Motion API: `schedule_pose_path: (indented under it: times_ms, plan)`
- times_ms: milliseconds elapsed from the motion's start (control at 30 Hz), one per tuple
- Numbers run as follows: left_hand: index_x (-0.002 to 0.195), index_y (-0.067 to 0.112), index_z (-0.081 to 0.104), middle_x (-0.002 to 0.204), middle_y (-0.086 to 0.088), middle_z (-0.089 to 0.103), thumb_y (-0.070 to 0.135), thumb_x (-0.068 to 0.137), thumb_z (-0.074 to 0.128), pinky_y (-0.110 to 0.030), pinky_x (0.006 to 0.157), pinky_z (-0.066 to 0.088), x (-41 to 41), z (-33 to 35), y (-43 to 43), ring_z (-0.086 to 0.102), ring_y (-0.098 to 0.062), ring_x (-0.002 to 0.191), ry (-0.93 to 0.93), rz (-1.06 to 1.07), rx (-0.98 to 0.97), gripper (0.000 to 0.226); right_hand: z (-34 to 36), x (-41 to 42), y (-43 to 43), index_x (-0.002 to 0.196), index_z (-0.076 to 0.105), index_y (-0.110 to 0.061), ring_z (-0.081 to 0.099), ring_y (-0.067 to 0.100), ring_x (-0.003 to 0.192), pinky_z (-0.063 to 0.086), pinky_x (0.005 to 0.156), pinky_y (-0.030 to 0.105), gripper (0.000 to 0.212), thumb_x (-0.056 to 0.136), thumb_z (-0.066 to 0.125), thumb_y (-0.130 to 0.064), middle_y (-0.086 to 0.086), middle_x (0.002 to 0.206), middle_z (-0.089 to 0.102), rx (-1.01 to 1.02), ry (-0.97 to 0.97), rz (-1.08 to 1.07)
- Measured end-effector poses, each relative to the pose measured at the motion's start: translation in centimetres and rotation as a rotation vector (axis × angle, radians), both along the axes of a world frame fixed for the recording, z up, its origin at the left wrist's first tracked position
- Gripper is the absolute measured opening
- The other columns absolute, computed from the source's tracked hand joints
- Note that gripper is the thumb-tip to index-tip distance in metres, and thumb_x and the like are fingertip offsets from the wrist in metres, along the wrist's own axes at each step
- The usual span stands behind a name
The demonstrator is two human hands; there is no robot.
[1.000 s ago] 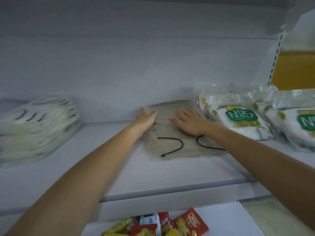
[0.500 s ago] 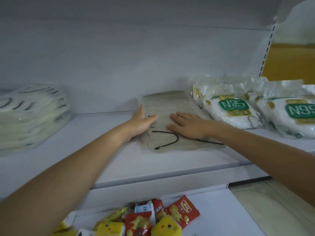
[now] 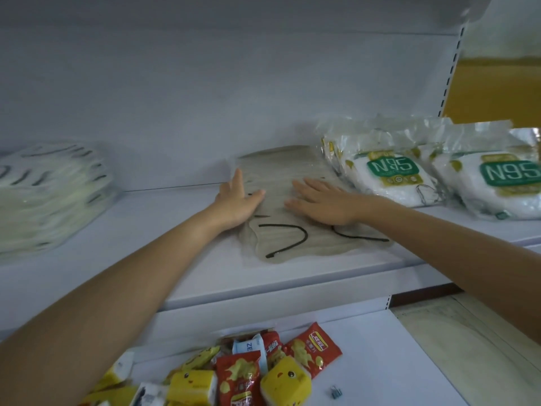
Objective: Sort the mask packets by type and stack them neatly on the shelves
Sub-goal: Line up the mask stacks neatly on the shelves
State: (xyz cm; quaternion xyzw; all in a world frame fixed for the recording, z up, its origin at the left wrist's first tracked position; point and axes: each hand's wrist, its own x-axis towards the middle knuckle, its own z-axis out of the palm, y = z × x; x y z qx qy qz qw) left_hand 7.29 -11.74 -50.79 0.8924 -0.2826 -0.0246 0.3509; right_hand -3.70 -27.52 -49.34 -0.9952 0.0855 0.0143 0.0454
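Grey-beige flat mask packets in clear film [image 3: 281, 241], with black ear loops showing, are stacked at the centre of the frame on the white metal shelf [image 3: 175, 259]. The left hand [image 3: 237, 200] is laid against the stack's left edge, fingers straight and thumb resting on top. The right hand [image 3: 322, 200] is pressed flat on the top packet, fingers extended. Nothing is gripped by either.

Three groups appear sorted already:
- a blurred pile of pale packets with dark loops [image 3: 49, 194] at centre left
- the grey stack
- white N95-labelled bags [image 3: 392, 177] at centre right, overlapped loosely rather than squared

Squaring of the grey stack is judged to be the step in hand. Bright snack packets [image 3: 263, 367] are seen on the lower shelf at the bottom.
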Motion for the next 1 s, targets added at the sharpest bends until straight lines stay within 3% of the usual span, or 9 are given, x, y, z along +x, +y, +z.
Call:
schedule_pose_path:
  times_ms: [133,300,400,567,667,767,867,933,1000]
  plan:
    - [0.149,0.017,0.015,0.151,-0.016,0.027,0.069,0.065,0.037,-0.043,0.115,0.022,-0.2,0.0,0.0,0.025,-0.033,0.139,-0.015,0.009,0.064,0.102,-0.2,-0.4,0.3,0.151,0.001,-0.023,-0.002,0.021,0.146,0.001,0.118,0.041,0.073,0.092,0.016,-0.064,0.005,0.159,-0.003,-0.029,0.055,0.003]
    - [0.151,0.021,-0.002,0.156,-0.018,0.011,0.053,0.094,0.038,-0.04,0.117,0.015,-0.5,0.0,-0.4,0.013,-0.034,0.143,-0.027,0.041,0.17,0.077,0.0,-1.0,0.5,0.151,0.001,-0.024,-0.003,0.023,0.146,0.001,0.118,0.042,0.076,0.09,0.016,-0.067,0.005,0.159,-0.005,-0.026,0.086,0.004]
    - [0.151,0.02,-0.006,0.155,-0.019,0.009,0.05,0.096,0.036,-0.038,0.117,0.014,-0.7,-0.1,-0.6,0.013,-0.035,0.143,-0.035,0.049,0.18,0.075,0.4,-0.8,0.4,0.151,0.0,-0.024,-0.003,0.023,0.146,0.0,0.117,0.04,0.074,0.091,0.018,-0.065,0.004,0.159,-0.004,-0.01,0.074,-0.013]
    - [0.151,0.02,-0.005,0.155,-0.018,0.006,0.049,0.098,0.033,-0.036,0.116,0.01,-0.8,0.2,-0.4,0.009,-0.032,0.144,-0.032,0.039,0.12,0.071,1.4,3.0,-0.4,0.15,-0.004,-0.023,-0.007,0.023,0.146,-0.001,0.117,0.042,0.073,0.094,0.021,-0.061,0.005,0.158,-0.01,-0.017,-0.128,-0.037]
    - [0.151,0.019,-0.002,0.157,-0.015,0.005,0.051,0.097,0.032,-0.035,0.116,0.007,-0.1,0.2,-0.1,0.007,-0.028,0.145,-0.023,0.011,0.085,0.071,-0.3,5.0,-0.6,0.151,0.002,-0.02,-0.003,0.025,0.146,0.001,0.117,0.046,0.074,0.093,0.019,-0.063,0.008,0.158,-0.004,-0.048,-0.009,-0.035]
    - [0.151,0.019,0.01,0.154,-0.018,0.018,0.072,0.081,0.033,-0.04,0.117,0.015,0.3,0.2,-0.5,0.018,-0.03,0.142,-0.004,-0.013,0.085,0.09,0.8,6.0,-1.2,0.151,0.005,-0.018,0.0,0.028,0.146,0.004,0.117,0.047,0.077,0.092,0.018,-0.065,0.011,0.158,-0.001,-0.044,0.009,-0.041]
    - [0.149,0.018,0.015,0.148,-0.02,0.029,0.078,0.069,0.029,-0.043,0.115,0.021,0.4,0.2,-1.0,0.026,-0.034,0.138,-0.015,-0.012,0.095,0.101,2.1,6.8,-1.8,0.151,0.001,-0.019,-0.004,0.026,0.146,0.001,0.118,0.045,0.076,0.093,0.019,-0.064,0.007,0.158,-0.006,-0.011,-0.067,-0.062]
    - [0.148,0.022,0.017,0.147,-0.018,0.034,0.082,0.063,0.029,-0.045,0.113,0.024,0.6,0.2,-0.8,0.031,-0.035,0.135,-0.005,-0.009,0.073,0.105,1.3,7.1,-1.8,0.151,0.0,-0.019,-0.005,0.026,0.146,0.0,0.118,0.044,0.076,0.093,0.017,-0.064,0.007,0.158,-0.007,-0.053,-0.009,-0.047]
    - [0.151,0.023,0.01,0.152,-0.017,0.024,0.069,0.084,0.035,-0.042,0.117,0.018,0.7,0.0,-0.6,0.023,-0.032,0.14,0.02,-0.001,0.057,0.085,0.3,7.6,-1.9,0.151,0.0,-0.018,-0.004,0.026,0.146,0.001,0.118,0.044,0.077,0.092,0.015,-0.066,0.009,0.158,-0.006,-0.097,0.088,-0.044]
